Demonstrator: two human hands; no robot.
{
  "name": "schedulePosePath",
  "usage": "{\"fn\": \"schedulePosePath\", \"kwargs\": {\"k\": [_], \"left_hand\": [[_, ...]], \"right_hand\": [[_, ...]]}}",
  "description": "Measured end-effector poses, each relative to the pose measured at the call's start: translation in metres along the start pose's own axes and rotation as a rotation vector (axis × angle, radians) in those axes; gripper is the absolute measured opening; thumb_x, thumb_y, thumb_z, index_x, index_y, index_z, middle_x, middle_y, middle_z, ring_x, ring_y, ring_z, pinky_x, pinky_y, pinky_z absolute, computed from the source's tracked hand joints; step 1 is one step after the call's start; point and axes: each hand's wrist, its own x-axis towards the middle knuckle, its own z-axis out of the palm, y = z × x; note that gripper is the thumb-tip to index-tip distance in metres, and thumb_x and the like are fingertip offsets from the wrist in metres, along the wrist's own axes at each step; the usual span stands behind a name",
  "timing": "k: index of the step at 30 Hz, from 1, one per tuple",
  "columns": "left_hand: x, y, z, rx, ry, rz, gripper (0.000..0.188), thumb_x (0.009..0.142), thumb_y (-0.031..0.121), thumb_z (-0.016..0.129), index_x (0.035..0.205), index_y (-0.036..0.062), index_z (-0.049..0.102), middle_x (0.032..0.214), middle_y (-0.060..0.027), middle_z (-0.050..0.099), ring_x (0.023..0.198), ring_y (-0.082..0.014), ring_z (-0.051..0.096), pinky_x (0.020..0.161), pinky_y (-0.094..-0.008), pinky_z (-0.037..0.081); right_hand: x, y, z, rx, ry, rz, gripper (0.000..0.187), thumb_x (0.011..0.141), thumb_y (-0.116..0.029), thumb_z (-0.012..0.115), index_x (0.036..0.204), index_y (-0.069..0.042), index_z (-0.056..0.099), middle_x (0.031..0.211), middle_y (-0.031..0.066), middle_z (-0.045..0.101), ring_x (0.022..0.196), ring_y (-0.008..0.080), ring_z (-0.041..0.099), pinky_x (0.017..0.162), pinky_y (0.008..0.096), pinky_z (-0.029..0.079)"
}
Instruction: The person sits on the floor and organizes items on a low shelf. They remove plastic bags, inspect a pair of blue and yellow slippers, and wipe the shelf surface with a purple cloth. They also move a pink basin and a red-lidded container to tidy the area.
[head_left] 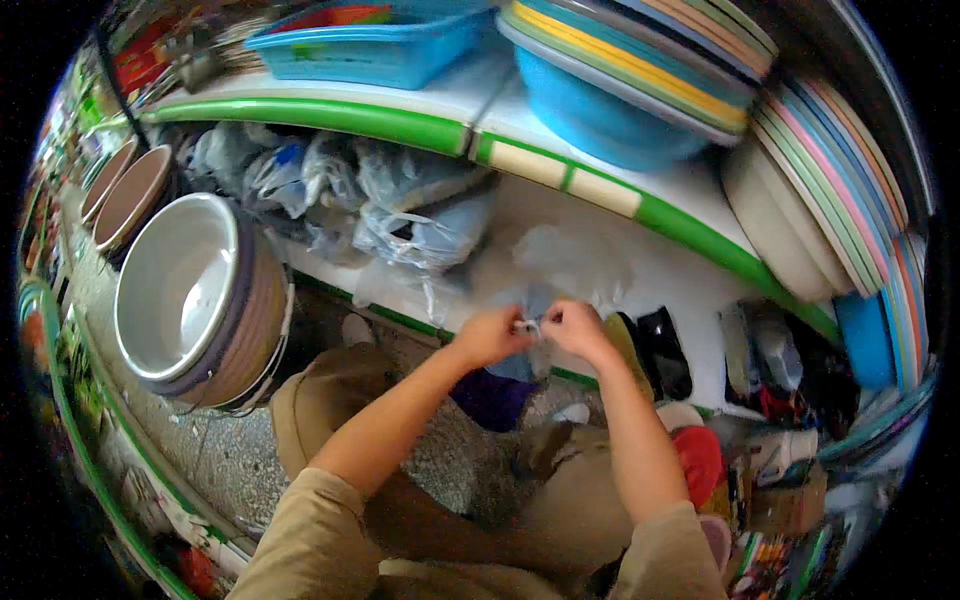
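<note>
From here I see a person crouching with both arms stretched toward the middle of the frame. The left hand [487, 337] and right hand [575, 328] are nearly together, fingers drawn in narrow, pinching the whitish twisted end of a plastic bag [515, 364], blurred, at the front edge of the lower shelf [655, 275]. A white stretch of that shelf gives room beyond the hands, between the bagged bundles [425, 235] at upper centre-left and the black item [665, 350] right of centre. Above, the green-edged upper shelf [350, 118] limits lifting; its basin stack [600, 100] sits near the lip. Nested buckets [175, 290] bound the left side, and speckled floor [225, 455] shows below them.
</note>
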Motion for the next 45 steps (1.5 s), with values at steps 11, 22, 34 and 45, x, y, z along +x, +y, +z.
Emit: {"fn": "schedulePosePath", "kwargs": {"k": [11, 22, 34, 45], "left_hand": [[-0.018, -0.048, 0.031, -0.08, 0.018, 0.075, 0.089, 0.072, 0.033, 0.077, 0.139, 0.0005, 0.029, 0.135, -0.025, 0.038, 0.119, -0.0371, 0.046, 0.094, -0.0421, 0.043], [0.022, -0.051, 0.114, -0.61, 0.387, -0.315, 0.03, 0.09, 0.025, 0.057, 0.11, 0.0017, 0.059, 0.096, -0.0088, 0.064, 0.086, -0.0242, 0.062, 0.071, -0.042, 0.049], [0.028, 0.027, -0.029, -1.758, 0.195, -0.526, 0.044, 0.097, 0.031, 0.036, 0.129, 0.0039, 0.047, 0.131, -0.0135, 0.052, 0.12, -0.0324, 0.048, 0.106, -0.0479, 0.034], [-0.014, 0.052, -0.093, -0.817, 0.133, -0.335, 0.07, 0.083, 0.046, 0.066, 0.136, 0.0046, 0.044, 0.129, -0.0087, 0.055, 0.117, -0.0226, 0.052, 0.097, -0.0385, 0.041]], "right_hand": [[0.018, 0.02, 0.029, 0.37, 0.145, -0.072, 0.03, 0.077, -0.027, 0.06, 0.082, 0.001, 0.066, 0.08, 0.0208, 0.066, 0.076, 0.0348, 0.065, 0.069, 0.0425, 0.051], [0.002, 0.007, 0.018, 0.808, -0.068, -0.128, 0.021, 0.084, -0.019, 0.058, 0.092, 0.001, 0.06, 0.081, 0.0053, 0.061, 0.074, 0.0137, 0.058, 0.066, 0.0278, 0.048], [-0.026, 0.01, 0.02, 1.162, -0.575, 0.4, 0.092, 0.082, -0.073, 0.044, 0.145, -0.008, 0.025, 0.145, 0.017, 0.032, 0.129, 0.03, 0.039, 0.104, 0.0457, 0.034], [-0.01, -0.065, 0.038, 1.612, -0.194, 0.084, 0.051, 0.084, -0.025, 0.065, 0.128, -0.009, 0.045, 0.12, 0.0069, 0.057, 0.108, 0.0219, 0.056, 0.094, 0.0382, 0.045]]}}
